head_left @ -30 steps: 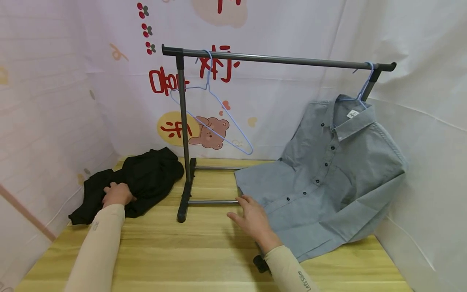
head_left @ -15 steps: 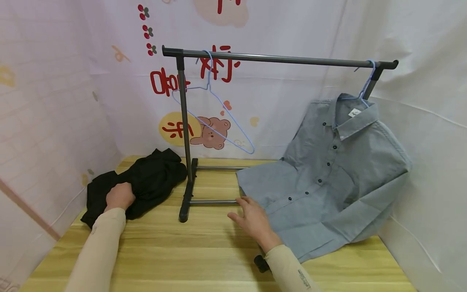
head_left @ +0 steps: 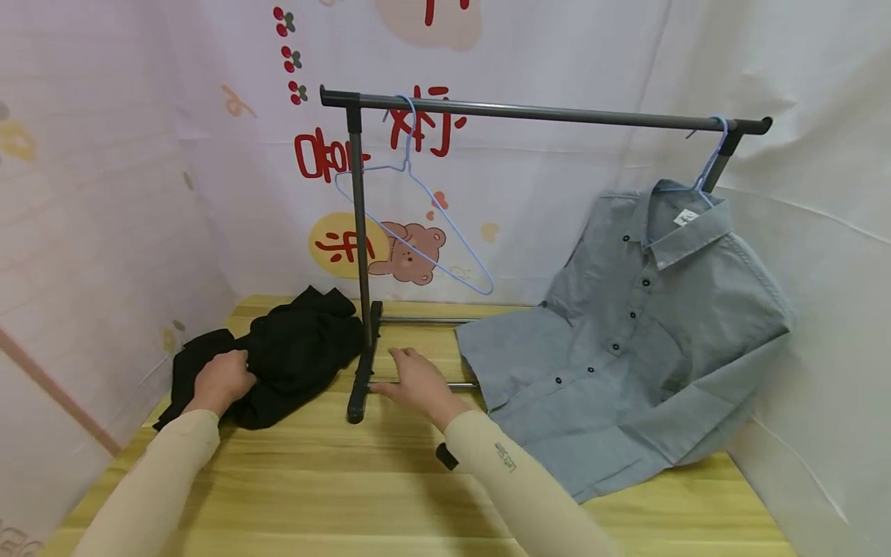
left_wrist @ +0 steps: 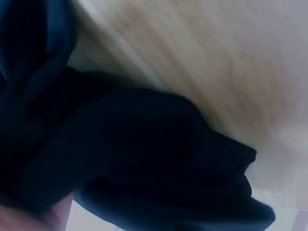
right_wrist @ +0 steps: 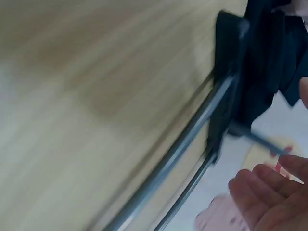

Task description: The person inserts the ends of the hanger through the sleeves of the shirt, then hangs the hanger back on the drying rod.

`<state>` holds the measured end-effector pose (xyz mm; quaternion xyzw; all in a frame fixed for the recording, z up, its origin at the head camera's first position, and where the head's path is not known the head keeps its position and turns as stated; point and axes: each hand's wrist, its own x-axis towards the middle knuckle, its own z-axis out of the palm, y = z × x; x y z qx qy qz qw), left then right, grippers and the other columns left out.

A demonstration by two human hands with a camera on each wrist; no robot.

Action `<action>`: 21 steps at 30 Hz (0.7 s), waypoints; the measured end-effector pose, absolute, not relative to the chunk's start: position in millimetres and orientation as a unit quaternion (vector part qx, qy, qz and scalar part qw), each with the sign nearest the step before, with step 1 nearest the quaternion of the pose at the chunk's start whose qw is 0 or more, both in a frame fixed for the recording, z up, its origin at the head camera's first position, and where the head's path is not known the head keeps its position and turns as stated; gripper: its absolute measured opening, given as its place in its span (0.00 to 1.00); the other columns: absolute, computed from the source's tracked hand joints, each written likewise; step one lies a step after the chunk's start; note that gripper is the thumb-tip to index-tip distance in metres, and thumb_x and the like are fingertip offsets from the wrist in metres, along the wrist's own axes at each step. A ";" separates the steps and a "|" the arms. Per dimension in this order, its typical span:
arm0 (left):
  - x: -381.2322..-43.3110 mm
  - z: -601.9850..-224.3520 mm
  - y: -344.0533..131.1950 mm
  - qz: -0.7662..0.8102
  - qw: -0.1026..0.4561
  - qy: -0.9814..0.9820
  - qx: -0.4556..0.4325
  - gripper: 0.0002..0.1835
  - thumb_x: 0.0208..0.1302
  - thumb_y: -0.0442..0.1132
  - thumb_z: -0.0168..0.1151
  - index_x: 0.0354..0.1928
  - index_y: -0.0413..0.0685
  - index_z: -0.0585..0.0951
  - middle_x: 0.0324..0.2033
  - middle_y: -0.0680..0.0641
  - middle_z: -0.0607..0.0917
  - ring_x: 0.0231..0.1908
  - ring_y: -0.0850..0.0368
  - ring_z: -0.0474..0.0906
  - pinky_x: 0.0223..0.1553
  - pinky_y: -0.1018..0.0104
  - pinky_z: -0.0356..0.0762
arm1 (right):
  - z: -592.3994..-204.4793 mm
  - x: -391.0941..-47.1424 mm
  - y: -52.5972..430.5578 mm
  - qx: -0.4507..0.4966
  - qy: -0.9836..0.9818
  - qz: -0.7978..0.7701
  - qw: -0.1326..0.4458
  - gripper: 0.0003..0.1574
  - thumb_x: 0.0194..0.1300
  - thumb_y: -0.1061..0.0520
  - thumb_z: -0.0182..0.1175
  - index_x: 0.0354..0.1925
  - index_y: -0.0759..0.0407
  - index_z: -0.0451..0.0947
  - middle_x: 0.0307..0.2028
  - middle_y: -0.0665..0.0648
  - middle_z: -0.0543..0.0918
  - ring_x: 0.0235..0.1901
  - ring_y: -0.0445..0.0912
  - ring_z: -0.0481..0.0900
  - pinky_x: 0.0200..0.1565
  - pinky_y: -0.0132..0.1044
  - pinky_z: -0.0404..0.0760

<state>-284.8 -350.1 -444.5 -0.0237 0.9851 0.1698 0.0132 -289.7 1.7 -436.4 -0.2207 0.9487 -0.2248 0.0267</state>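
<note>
A crumpled black garment (head_left: 299,340) lies on the table at the left, beside the foot of the rack. My left hand (head_left: 224,379) grips a fold of it, fingers curled into the cloth. In the left wrist view the dark cloth (left_wrist: 144,144) fills much of the picture, with a bit of the hand (left_wrist: 29,219) at the lower left. My right hand (head_left: 420,387) holds nothing and hovers by the rack's lower bar, fingers spread. The right wrist view has that hand (right_wrist: 274,197) with fingers extended. An unused blue hanger (head_left: 452,224) hangs from the rack's left end.
The dark metal clothes rack (head_left: 543,112) stands across the wooden table (head_left: 334,495). A grey button-up shirt (head_left: 668,325) hangs on a blue hanger (head_left: 711,166) at its right end, its lower part spread over the table. A printed white curtain (head_left: 557,46) backs everything.
My right hand has moved left from beside the shirt to near the rack's left foot. My left hand keeps hold of the black garment, whose left end has been drawn in slightly.
</note>
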 end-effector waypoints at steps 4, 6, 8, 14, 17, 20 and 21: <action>-280.7 -444.7 -344.1 0.173 0.025 0.985 -0.009 0.31 0.60 0.32 0.61 0.63 0.20 0.67 0.54 0.20 0.73 0.41 0.28 0.78 0.35 0.46 0.76 | -433.2 -299.2 -44.3 -0.226 0.937 -0.264 0.047 0.53 0.66 0.32 0.60 0.76 0.59 0.56 0.70 0.62 0.67 0.68 0.54 0.65 0.65 0.45 0.66; -277.9 -443.1 -338.9 0.179 0.027 0.983 0.003 0.32 0.59 0.33 0.64 0.62 0.19 0.68 0.54 0.20 0.74 0.43 0.27 0.78 0.39 0.42 0.77 | -434.6 -300.2 -59.2 -0.222 0.933 -0.277 0.062 0.57 0.65 0.31 0.60 0.77 0.60 0.52 0.71 0.62 0.65 0.69 0.53 0.64 0.66 0.44 0.65; -273.0 -439.6 -334.7 0.187 0.030 0.982 0.019 0.34 0.60 0.34 0.66 0.62 0.18 0.67 0.54 0.21 0.75 0.45 0.28 0.78 0.42 0.41 0.77 | -436.7 -299.9 -70.6 -0.213 0.930 -0.291 0.079 0.60 0.64 0.31 0.61 0.77 0.62 0.49 0.72 0.62 0.62 0.70 0.53 0.63 0.67 0.43 0.64; -260.4 -435.3 -308.4 0.236 0.013 0.968 0.086 0.24 0.59 0.35 0.70 0.53 0.24 0.77 0.46 0.27 0.82 0.41 0.35 0.81 0.42 0.45 0.79 | -446.7 -291.9 -79.9 -0.174 0.898 -0.377 0.149 0.67 0.60 0.29 0.64 0.78 0.61 0.45 0.74 0.60 0.58 0.70 0.51 0.62 0.66 0.43 0.65; -257.8 -427.7 -289.9 0.258 0.000 0.961 0.103 0.20 0.60 0.34 0.70 0.49 0.26 0.79 0.43 0.30 0.83 0.39 0.38 0.82 0.40 0.47 0.79 | -444.9 -288.1 -83.6 -0.176 0.864 -0.444 0.159 0.64 0.61 0.30 0.64 0.78 0.61 0.48 0.74 0.59 0.59 0.71 0.51 0.61 0.66 0.46 0.65; -257.1 -417.6 -270.4 0.261 -0.024 0.959 0.111 0.22 0.61 0.34 0.70 0.51 0.23 0.77 0.46 0.28 0.82 0.42 0.35 0.81 0.41 0.46 0.80 | -440.6 -288.3 -80.9 -0.183 0.827 -0.515 0.132 0.50 0.65 0.37 0.64 0.74 0.58 0.59 0.70 0.57 0.68 0.68 0.50 0.66 0.64 0.46 0.68; -257.1 -414.4 -264.0 0.261 -0.036 0.958 0.113 0.23 0.61 0.35 0.70 0.51 0.23 0.77 0.45 0.28 0.82 0.42 0.35 0.81 0.41 0.46 0.80 | -438.3 -288.3 -77.4 -0.186 0.818 -0.532 0.115 0.44 0.67 0.40 0.64 0.72 0.57 0.64 0.67 0.56 0.71 0.66 0.50 0.69 0.63 0.46 0.69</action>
